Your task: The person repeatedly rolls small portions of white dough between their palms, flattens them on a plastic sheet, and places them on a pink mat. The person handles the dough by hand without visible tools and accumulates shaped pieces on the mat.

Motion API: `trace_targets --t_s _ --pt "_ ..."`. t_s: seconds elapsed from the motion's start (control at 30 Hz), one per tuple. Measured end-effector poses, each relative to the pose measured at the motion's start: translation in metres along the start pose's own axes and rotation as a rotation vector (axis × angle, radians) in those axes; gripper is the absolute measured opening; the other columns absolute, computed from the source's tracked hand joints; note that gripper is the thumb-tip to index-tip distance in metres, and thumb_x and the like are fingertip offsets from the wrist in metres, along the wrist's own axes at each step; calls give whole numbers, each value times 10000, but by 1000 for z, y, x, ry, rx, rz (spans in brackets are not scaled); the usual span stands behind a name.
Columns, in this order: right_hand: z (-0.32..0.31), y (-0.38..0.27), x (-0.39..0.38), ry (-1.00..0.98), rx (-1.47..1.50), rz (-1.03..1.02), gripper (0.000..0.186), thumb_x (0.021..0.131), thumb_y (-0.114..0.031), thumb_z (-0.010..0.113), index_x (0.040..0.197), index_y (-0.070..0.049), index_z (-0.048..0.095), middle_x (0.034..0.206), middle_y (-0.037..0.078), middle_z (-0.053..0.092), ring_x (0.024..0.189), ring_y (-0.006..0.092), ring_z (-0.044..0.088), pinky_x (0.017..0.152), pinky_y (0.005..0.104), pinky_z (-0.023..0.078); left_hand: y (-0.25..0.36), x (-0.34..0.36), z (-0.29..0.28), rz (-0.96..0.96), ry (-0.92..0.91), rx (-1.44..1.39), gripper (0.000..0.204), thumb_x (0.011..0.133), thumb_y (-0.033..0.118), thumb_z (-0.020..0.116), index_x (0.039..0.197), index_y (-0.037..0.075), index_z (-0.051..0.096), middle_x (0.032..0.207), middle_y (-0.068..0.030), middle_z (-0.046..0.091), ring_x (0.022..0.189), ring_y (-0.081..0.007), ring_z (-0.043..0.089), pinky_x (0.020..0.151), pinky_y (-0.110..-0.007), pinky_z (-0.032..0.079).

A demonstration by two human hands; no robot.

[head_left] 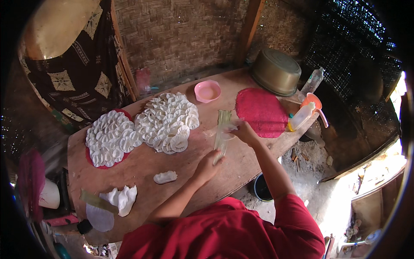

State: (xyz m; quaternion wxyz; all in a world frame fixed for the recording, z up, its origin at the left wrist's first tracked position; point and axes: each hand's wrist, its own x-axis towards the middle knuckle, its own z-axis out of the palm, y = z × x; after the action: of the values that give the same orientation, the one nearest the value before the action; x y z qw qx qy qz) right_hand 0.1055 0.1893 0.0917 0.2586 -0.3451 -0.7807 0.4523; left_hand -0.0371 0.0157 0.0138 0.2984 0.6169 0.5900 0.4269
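Observation:
A pale green, leaf-like strip (224,117) runs lengthwise over the wooden table in front of me. My left hand (208,164) is closed round its near end. Higher up the strip, my right hand (245,132) is closed with the fingertips together over it, at a thin whitish, see-through piece (228,127) that is blurred. I cannot make out what those fingers grip. To the left of my left hand lies a small white dough-like roll (165,177).
Two heaps of white ruffled pieces (168,123) cover the table's left. A pink bowl (207,91) stands behind; a red round mat (261,113), metal pot (276,71), bottle (302,116) and orange funnel (313,102) are right. White dough lumps (126,200) lie near left.

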Motion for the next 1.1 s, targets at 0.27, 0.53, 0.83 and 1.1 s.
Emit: trace_targets --t_s 0.27,0.53,0.83,1.1 --pt "34 61 13 -109 -815 70 639 721 -583 711 1050 -46 605 912 188 666 894 338 651 756 453 479 4 -11 16 229 -131 762 617 941 439 472 1271 -81 500 1340 -226 498 1263 -336 458 1091 -414 320" --pt "42 45 -6 -85 -893 99 800 654 -633 727 1212 -112 488 1170 173 535 1103 358 523 901 529 375 -3 -10 17 195 -185 694 607 936 434 483 1280 -66 497 1347 -215 497 1278 -320 452 1100 -424 316" --pt "16 78 43 -11 -900 113 751 671 -620 725 1193 -132 494 1145 154 517 1099 365 506 874 524 393 4 -10 9 221 -174 684 571 947 407 477 1278 -58 504 1334 -214 514 1272 -305 469 1104 -415 318" --pt "-7 96 102 25 -938 231 762 692 -690 667 1215 -167 484 1191 180 510 1152 395 490 921 546 383 -3 -11 14 246 -113 656 549 921 390 537 1256 -44 521 1318 -202 526 1251 -300 486 1101 -417 326"
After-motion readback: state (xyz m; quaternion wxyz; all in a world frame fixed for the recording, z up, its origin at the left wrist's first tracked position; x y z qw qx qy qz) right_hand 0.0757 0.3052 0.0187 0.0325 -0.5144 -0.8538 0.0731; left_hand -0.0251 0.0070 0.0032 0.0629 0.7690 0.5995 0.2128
